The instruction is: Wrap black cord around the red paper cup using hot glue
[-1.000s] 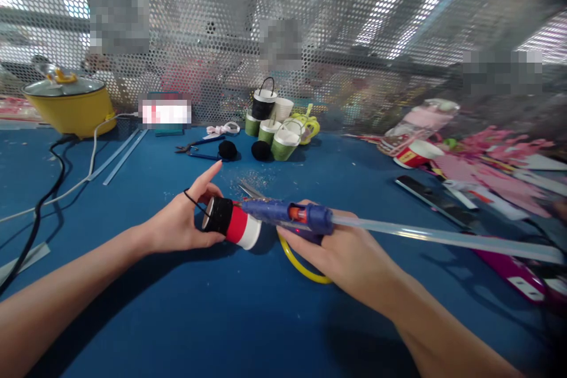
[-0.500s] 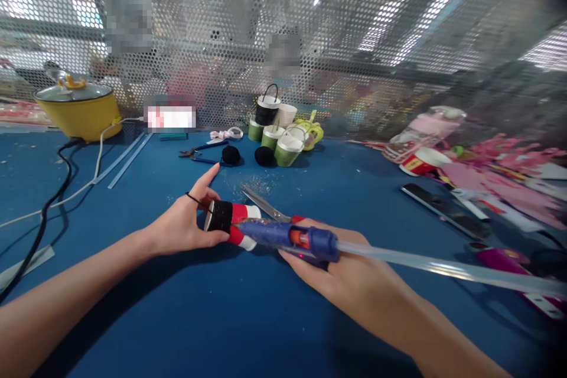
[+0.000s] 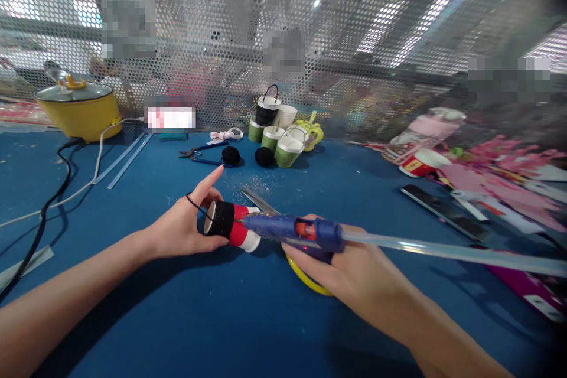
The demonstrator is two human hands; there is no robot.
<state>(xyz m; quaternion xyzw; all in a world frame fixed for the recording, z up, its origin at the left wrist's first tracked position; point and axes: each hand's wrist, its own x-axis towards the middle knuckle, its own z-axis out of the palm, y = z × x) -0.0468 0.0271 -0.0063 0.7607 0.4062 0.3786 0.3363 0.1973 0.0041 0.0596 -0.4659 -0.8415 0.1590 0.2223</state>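
My left hand (image 3: 195,218) is closed around a small paper cup (image 3: 221,220), tipped on its side, with a black band, a red band and a white end. A thin black cord handle loops from the cup over my thumb side, and my index finger points up. In my right hand (image 3: 341,266) is a blue glue gun (image 3: 292,231), its tip at the cup's red band. A long clear glue stick (image 3: 425,246) sticks out of its back. Scissors (image 3: 260,201) lie beneath the gun, their handles partly hidden by my right hand.
Pliers (image 3: 199,153), two black balls (image 3: 264,156) and several small green cups (image 3: 287,150) stand or lie ahead. A yellow pot (image 3: 82,115) is at the far left. On the right are a phone (image 3: 443,211) and a red cup (image 3: 423,162). A perforated metal screen (image 3: 336,59) rises behind.
The glue gun has shifted slightly right with my right hand, and a yellow scissor handle now shows below it. The cup has turned a little in my left hand.
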